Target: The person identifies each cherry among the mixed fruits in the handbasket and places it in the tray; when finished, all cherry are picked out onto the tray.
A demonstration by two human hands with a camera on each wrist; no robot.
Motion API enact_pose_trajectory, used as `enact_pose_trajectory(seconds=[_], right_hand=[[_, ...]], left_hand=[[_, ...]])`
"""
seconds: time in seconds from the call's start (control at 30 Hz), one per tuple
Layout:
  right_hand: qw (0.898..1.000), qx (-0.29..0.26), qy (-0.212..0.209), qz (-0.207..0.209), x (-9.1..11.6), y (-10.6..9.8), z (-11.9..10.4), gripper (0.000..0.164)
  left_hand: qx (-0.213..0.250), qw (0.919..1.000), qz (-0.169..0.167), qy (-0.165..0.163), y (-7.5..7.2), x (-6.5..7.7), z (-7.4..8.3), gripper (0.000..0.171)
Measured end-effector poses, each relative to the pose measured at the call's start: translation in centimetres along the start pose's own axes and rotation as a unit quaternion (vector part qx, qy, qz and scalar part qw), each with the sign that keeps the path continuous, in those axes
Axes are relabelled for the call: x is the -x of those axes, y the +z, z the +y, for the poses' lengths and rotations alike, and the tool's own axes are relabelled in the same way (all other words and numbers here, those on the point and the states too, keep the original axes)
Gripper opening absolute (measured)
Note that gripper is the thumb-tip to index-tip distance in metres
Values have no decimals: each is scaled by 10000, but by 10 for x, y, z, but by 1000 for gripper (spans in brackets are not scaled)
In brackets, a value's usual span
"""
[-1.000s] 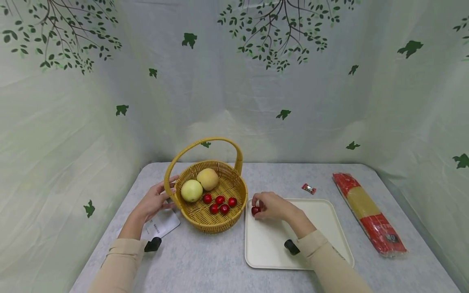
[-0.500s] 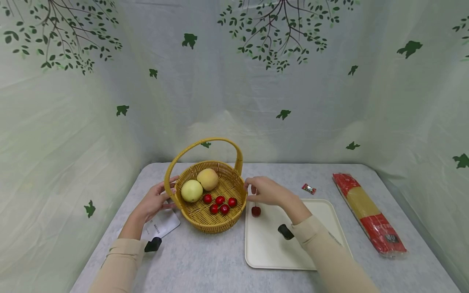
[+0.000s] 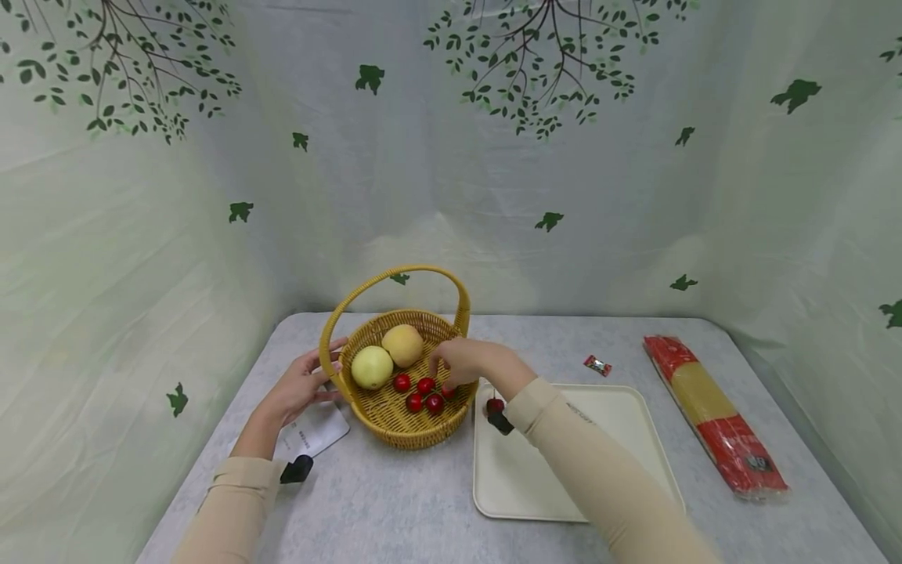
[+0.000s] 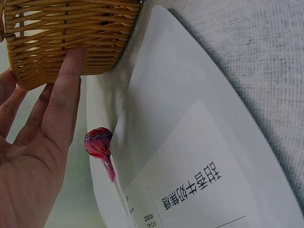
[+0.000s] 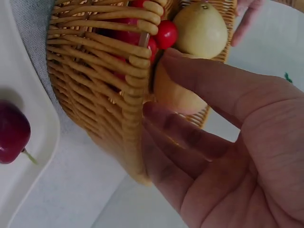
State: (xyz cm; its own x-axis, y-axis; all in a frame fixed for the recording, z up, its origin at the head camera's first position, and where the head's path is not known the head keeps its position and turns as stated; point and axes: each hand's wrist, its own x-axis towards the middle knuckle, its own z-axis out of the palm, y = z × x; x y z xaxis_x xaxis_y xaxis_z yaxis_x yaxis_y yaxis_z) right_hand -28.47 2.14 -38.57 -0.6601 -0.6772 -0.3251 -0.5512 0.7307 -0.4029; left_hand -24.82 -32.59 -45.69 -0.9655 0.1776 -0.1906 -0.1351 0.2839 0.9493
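Observation:
A woven basket (image 3: 395,435) with a tall handle holds several red cherries (image 3: 414,403), a pale green round fruit (image 3: 371,367) and a yellow one (image 3: 403,345). My left hand (image 3: 299,389) rests against the basket's left side; its fingers (image 4: 71,71) touch the weave from outside. Reaching over the right rim, my right hand (image 3: 468,363) has its thumb and fingers beside the rightmost cherry, which it partly covers. In the right wrist view, thumb and fingers stand apart with no fruit visibly between them. One dark cherry (image 5: 12,130) with a stem lies on the white tray (image 3: 564,486).
A white printed pouch (image 4: 204,142) lies under the left forearm, with a wrapped lollipop (image 4: 99,142) beside it. Behind the tray is a small red wrapped candy (image 3: 597,365). A long red and yellow packet (image 3: 715,415) lies at the right.
My right hand let go of the dark cherry on the tray, then rose and moved left into the basket. The left hand stays at the basket's side.

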Motion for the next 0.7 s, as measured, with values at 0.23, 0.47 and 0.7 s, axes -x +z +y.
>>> enact_pose_trajectory(seconds=[0.23, 0.47, 0.7], right_hand=[[9975, 249, 560, -346, -15, 5, -7, 15], [9953, -50, 791, -563, -16, 9, -10, 14], [9957, 166, 701, -581, -18, 7, -9, 21]], left_hand=[[32, 10000, 29, -31, 1, -1, -1, 59], [34, 10000, -26, 15, 1, 1, 0, 61], [27, 10000, -11, 21, 2, 0, 3, 61]])
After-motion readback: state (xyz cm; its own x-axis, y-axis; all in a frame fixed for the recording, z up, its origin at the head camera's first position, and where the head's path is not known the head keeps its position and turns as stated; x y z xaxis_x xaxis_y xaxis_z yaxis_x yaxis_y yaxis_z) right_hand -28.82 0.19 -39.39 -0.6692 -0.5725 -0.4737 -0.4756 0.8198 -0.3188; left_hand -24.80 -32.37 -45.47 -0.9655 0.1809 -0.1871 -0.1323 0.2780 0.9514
